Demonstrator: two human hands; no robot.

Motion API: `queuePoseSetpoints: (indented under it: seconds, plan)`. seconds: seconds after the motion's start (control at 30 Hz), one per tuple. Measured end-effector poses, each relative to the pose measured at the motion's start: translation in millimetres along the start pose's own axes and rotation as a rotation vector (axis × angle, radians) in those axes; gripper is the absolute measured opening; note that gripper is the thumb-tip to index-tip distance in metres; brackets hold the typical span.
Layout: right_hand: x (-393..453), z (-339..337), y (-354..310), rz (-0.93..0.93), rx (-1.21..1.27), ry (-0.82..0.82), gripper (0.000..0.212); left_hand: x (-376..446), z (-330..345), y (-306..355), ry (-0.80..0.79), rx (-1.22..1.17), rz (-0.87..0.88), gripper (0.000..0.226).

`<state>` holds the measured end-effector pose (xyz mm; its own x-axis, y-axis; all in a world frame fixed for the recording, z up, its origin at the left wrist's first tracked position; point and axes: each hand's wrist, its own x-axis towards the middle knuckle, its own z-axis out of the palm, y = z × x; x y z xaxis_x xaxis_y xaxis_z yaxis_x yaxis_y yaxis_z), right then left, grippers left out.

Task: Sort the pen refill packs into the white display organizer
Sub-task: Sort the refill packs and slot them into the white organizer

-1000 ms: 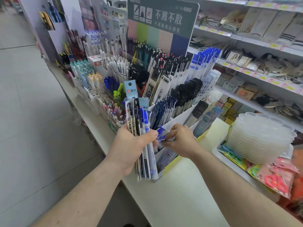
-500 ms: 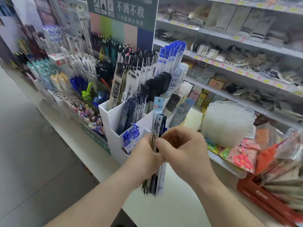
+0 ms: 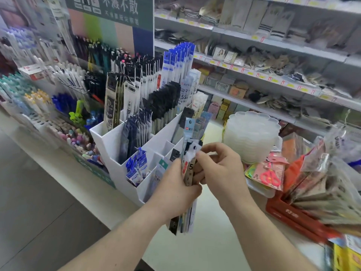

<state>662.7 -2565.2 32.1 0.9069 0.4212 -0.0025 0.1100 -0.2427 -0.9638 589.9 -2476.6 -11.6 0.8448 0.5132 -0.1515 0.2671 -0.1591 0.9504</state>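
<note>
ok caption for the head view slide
Left hand grips refill packs; right hand picks one beside the white organizer.

The right hand [image 3: 220, 169] no longer reaches into the white display organizer [image 3: 117, 153] — it is now up at the bundle of refill packs [image 3: 188, 173], its fingers [image 3: 203, 155] pinching the top of one pack. The left hand [image 3: 175, 190] now holds the bundle right of the organizer — over the bench [image 3: 195, 251].

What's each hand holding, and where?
Left hand grips the refill pack bundle mid-length; right hand pinches a pack near the bundle's top.
</note>
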Motion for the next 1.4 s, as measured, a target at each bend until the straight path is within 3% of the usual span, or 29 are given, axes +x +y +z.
queuePoseSetpoints:
  seconds: [0.27,0.4,0.5,0.73,0.87,0.97,1.03,1.1,1.2,1.4]
  plan:
    - [11.3,-3.8,7.0,0.025,-0.133,-0.038,0.009,2.7,-0.7,4.2,-0.112,0.088,0.006,0.031]
    - [12.4,-5.2,7.7,-0.088,-0.340,0.027,0.019,5.4,-0.1,4.5,-0.125,0.161,-0.019,0.029]
    - [12.3,-7.8,8.7,-0.117,-0.357,0.046,0.026,6.8,0.4,5.6,-0.151,0.131,-0.049,0.029]
    - [19.5,-26.6,6.5,-0.055,0.096,0.195,0.021,11.4,-2.8,3.3,-0.168,0.065,-0.109,0.029]
    - [24.4,-43.6,-9.5,0.098,0.489,0.295,0.018,14.3,-4.5,0.6,-0.192,-0.100,-0.176,0.026]
    - [30.9,-59.7,-16.9,0.072,0.622,0.415,0.014,18.6,-5.8,-1.6,-0.194,-0.200,-0.226,0.024]
    - [27.8,-60.0,-19.7,0.065,0.516,0.344,0.010,20.0,-5.0,-0.7,-0.207,-0.231,-0.220,0.024]
    - [20.4,-49.3,-17.1,0.065,0.323,0.158,0.015,20.9,-1.0,1.2,-0.196,-0.206,-0.189,0.024]
    - [13.7,-26.9,-5.2,0.007,0.053,-0.040,0.013,24.5,7.0,0.1,-0.111,0.060,-0.090,0.027]
    - [19.2,-6.8,16.1,0.002,-0.216,0.057,0.016,22.6,15.0,7.1,0.024,0.442,0.065,0.027]
